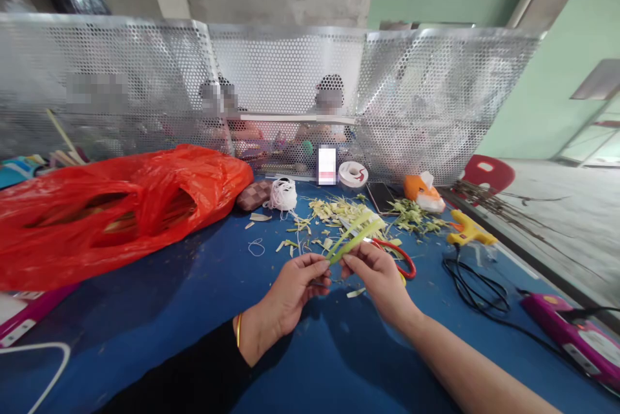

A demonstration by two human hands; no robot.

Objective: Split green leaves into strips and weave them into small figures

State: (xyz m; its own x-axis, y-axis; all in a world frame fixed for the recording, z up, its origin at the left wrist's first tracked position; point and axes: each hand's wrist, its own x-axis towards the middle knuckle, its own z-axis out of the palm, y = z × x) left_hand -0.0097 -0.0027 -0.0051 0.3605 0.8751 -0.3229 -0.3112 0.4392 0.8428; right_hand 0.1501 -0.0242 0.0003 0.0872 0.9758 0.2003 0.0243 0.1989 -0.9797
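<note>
My left hand (pixel 296 285), with a gold bangle at the wrist, is closed in a pinch on the lower end of a pale green leaf strip (pixel 356 244). Close beside it, my right hand (pixel 375 277) pinches the same strip slightly higher up. The strip looks split or folded into narrow lengths that point up and away from me. Just beyond my right hand lie red-handled scissors (pixel 409 261), partly hidden by the hand. Behind the strip, cut leaf scraps (pixel 334 212) are scattered on the blue table (pixel 203 310).
A red plastic bag (pixel 213 172) fills the left side. White string (pixel 282 194), a ribbon roll (pixel 353 174), a phone (pixel 382 197) and a tissue pack (pixel 423 191) line the back. A yellow glue gun (pixel 469 228) and a purple power strip (pixel 571 336) lie right. A perforated metal screen (pixel 285 65) stands behind.
</note>
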